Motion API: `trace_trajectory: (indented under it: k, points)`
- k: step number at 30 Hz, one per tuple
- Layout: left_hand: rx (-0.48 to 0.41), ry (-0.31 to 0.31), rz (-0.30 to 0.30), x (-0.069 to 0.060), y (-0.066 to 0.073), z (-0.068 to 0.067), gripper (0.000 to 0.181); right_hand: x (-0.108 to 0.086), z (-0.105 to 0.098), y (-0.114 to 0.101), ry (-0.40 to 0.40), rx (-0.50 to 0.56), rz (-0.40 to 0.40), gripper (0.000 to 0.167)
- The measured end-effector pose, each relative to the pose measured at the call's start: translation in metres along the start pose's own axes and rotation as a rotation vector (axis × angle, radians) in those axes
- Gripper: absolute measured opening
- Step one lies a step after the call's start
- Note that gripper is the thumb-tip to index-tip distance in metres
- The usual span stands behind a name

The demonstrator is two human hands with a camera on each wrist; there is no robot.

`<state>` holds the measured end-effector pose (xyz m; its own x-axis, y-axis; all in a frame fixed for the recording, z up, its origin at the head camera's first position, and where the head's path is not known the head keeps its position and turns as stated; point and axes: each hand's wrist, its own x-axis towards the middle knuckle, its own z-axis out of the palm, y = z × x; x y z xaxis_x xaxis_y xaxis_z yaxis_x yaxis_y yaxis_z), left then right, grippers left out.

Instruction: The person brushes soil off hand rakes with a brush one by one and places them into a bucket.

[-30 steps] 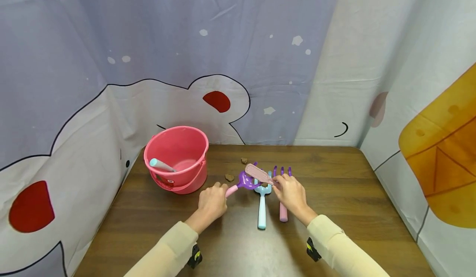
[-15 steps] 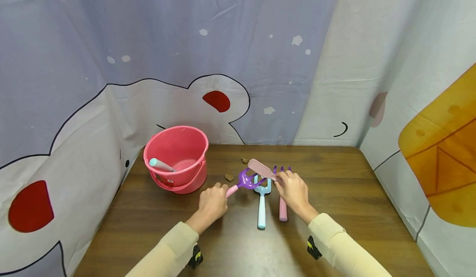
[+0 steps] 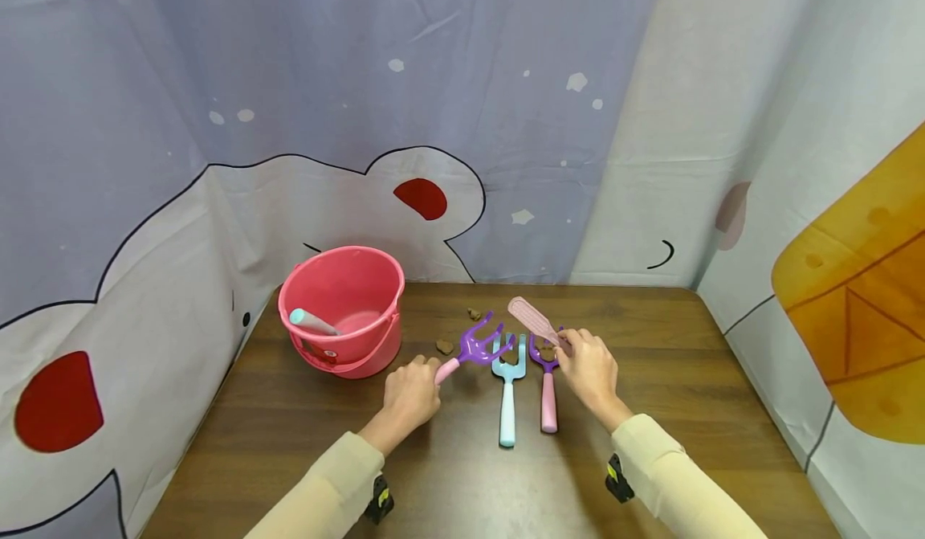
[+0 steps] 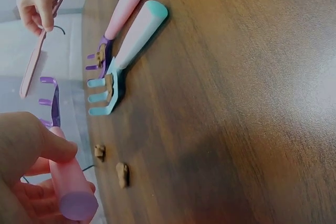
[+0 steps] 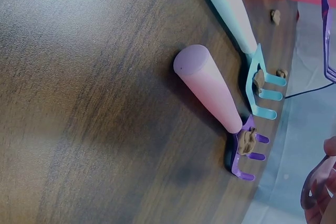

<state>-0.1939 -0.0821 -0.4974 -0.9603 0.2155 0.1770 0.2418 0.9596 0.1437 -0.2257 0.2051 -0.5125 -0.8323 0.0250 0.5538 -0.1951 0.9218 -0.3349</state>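
Observation:
My left hand (image 3: 412, 394) grips the pink handle of a small toy rake with a purple head (image 3: 477, 349), raised over the table with its tines spread. My right hand (image 3: 588, 366) pinches the handle of a pale pink brush (image 3: 531, 316), held apart from the rake; pale bristles seem to show faintly underneath in the left wrist view. Below lie a light blue toy fork (image 3: 508, 410) and a second purple rake with pink handle (image 3: 549, 406). Brown clay-like lumps sit on both their heads, one lump (image 5: 247, 141) on the purple one.
A pink bucket (image 3: 386, 354) stands at the back left, with a light blue handle (image 3: 312, 321) sticking up inside. Two loose brown lumps, one a flat lump (image 3: 444, 347), lie on the wooden table (image 3: 650, 459). A printed curtain (image 3: 549, 161) hangs behind the table.
My right hand has moved right with the brush, away from the left-hand rake, uncovering its tines and the head of the lying purple rake. My left hand has barely moved; its rake has tilted.

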Motion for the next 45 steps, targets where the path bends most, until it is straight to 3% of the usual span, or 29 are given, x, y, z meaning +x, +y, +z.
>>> trace_trajectory:
  k: [8,17,25,30,39,45]
  points:
    - [-0.136,-0.049,-0.074,0.002,-0.001,0.002,0.032,-0.001,0.0,0.001,0.009,0.01,0.025,0.022]
    - [-0.365,-0.087,-0.185,0.001,0.0,0.004,0.028,-0.002,-0.001,-0.001,0.007,0.035,0.089,0.023]
    - [-0.595,-0.122,-0.211,0.003,0.001,0.009,0.029,-0.002,-0.001,-0.001,-0.017,0.046,0.137,0.023]
    - [-0.802,-0.168,-0.231,0.003,0.003,0.014,0.031,-0.001,-0.001,-0.001,-0.024,0.053,0.138,0.022]
    - [-1.261,-0.321,-0.386,0.003,0.008,0.018,0.04,-0.001,0.0,-0.004,-0.006,0.065,0.109,0.023]
    - [-1.423,-0.385,-0.45,0.003,0.011,0.018,0.039,0.0,0.0,-0.009,0.006,0.083,0.076,0.023]
